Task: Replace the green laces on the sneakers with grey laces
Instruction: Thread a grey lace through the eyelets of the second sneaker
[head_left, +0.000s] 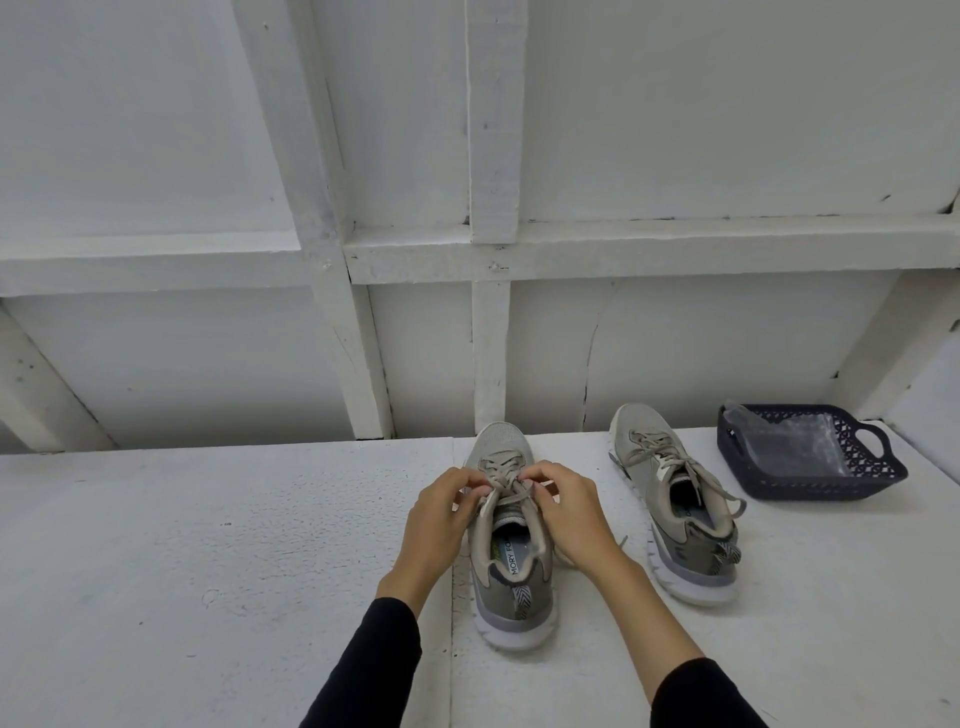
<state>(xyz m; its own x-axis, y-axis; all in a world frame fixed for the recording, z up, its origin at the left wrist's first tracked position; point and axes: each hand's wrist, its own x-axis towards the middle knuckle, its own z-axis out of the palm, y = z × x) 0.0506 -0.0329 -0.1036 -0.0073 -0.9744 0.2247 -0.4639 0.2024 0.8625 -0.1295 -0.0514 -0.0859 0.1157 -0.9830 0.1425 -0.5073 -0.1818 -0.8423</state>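
You have both hands on the nearer grey mesh sneaker with the white sole (506, 577), which stands on the white painted tabletop (208, 545) directly in front of you, toe pointing at the wall. Your left hand (441, 512) and right hand (569, 512) meet over the upper eyelets, each with fingers curled in and pinching the pale greyish lace (501, 480) where it crosses near the tongue. Whether you are drawing a knot tight or feeding an end through an eyelet is hidden by your fingers.

The second grey mesh sneaker (675, 509) sits to your right, well apart from your hands, already threaded with a lace of the same pale shade; its loose ends trail over the collar and off the side, so it looks laced but not neatly tied.

No green lace is visible anywhere. Judging by that, the stripping is done and both shoes carry replacement laces; what appears left is finishing the top of the near shoe and perhaps tidying the bow on the far one.

A dark blue perforated plastic basket with handles (883, 467) sits at far right, holding a clear plastic bag (795, 436); what the bag contains cannot be made out.
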